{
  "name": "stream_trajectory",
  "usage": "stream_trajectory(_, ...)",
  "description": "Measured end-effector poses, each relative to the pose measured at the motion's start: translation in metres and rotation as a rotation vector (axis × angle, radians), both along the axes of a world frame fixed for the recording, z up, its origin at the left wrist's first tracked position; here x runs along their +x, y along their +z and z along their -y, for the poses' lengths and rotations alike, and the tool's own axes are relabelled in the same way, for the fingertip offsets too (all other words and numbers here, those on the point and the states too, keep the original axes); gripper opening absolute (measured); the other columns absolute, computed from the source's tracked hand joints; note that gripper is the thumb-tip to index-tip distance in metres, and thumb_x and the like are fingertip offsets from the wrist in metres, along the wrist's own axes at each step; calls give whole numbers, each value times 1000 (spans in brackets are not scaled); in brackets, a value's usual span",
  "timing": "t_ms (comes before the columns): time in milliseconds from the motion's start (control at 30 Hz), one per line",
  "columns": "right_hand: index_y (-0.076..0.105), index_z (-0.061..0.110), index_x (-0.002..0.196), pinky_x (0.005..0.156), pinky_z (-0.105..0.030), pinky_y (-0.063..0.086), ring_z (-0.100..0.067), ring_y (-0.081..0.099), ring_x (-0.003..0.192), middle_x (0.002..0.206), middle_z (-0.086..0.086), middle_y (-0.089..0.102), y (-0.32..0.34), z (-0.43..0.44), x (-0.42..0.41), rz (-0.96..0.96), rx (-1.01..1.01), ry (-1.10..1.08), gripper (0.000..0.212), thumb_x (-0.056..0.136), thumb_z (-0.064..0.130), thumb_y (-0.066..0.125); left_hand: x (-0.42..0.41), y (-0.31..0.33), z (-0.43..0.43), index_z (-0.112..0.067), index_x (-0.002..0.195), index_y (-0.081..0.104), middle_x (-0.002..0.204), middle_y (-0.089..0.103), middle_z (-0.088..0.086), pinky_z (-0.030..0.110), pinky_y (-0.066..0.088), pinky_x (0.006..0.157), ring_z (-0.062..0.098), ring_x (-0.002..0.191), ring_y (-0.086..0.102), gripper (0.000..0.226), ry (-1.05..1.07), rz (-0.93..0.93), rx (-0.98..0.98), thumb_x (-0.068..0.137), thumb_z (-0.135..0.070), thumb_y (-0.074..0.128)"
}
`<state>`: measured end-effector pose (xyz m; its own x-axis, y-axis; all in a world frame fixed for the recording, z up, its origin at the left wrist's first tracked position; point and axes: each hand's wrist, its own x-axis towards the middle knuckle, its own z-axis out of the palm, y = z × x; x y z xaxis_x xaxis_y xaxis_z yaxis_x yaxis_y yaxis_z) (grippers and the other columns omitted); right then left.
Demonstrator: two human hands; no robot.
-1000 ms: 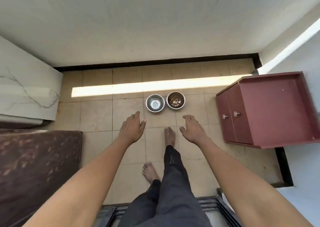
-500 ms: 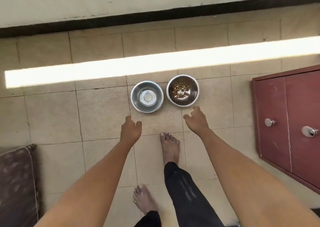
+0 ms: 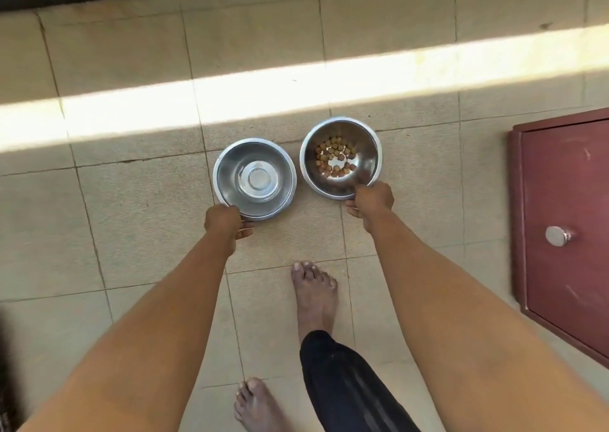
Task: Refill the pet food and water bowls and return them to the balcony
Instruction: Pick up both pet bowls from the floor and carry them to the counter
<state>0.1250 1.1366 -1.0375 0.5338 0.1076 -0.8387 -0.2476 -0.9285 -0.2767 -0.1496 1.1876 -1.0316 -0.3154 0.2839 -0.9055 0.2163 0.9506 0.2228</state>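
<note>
Two steel bowls are side by side on the tiled balcony floor. The water bowl (image 3: 255,177) on the left holds a little clear water. The food bowl (image 3: 341,158) on the right holds a thin layer of brown kibble and looks tilted, its near side slightly raised. My left hand (image 3: 225,222) grips the near rim of the water bowl. My right hand (image 3: 372,200) grips the near rim of the food bowl. Both arms reach forward and down from the bottom of the view.
A dark red cabinet (image 3: 566,220) with a metal knob (image 3: 557,235) stands at the right. My bare feet (image 3: 313,293) are just behind the bowls. A bright strip of sunlight crosses the tiles beyond them. The wall's black base runs along the top edge.
I have bent down much closer to the floor. Both hands, open and apart from the bowls before, have reached forward and closed on the near rims.
</note>
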Motion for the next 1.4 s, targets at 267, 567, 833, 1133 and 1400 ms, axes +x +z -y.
stream_trajectory(267, 70, 4, 114, 43, -20, 51, -15, 70, 56, 100, -18, 77, 40, 9, 10, 58, 60, -21, 20, 101, 19, 65, 3, 52, -4, -4, 115, 62, 100, 73, 21, 34, 56, 58, 26, 78, 72, 23, -146, -92, 115, 100, -3, 45)
stream_trajectory(567, 69, 4, 110, 50, -27, 54, -16, 68, 58, 90, -14, 74, 240, 37, 30, 88, 62, -68, 21, 102, 23, 63, 33, 263, -11, -3, 104, 62, 93, 73, 21, 35, 58, 62, 30, 79, 72, 15, -297, -88, 175, 100, -8, 49)
stream_trajectory(833, 70, 9, 98, 51, -31, 54, -18, 67, 47, 85, -15, 77, 454, 82, 53, 181, 74, -23, 19, 94, 20, 55, 54, 471, -10, 1, 100, 64, 89, 73, 23, 32, 56, 56, 33, 73, 73, 18, -533, -77, 268, 99, -12, 51)
stream_trajectory(1133, 73, 8, 95, 78, -47, 63, -33, 77, 76, 80, -15, 77, 578, 173, 29, 292, 79, -164, 28, 93, 29, 56, 51, 609, 0, -1, 83, 65, 67, 73, 16, 43, 63, 67, 34, 69, 77, 24, -850, -48, 389, 95, -20, 56)
stream_trajectory(1400, 74, 2, 98, 77, -42, 58, -39, 73, 89, 98, -21, 76, 654, 274, -42, 389, 81, -401, 34, 97, 31, 58, 47, 682, 17, -4, 86, 69, 56, 71, 11, 36, 56, 60, 30, 56, 69, 41, -1190, 138, 447, 67, -34, 50)
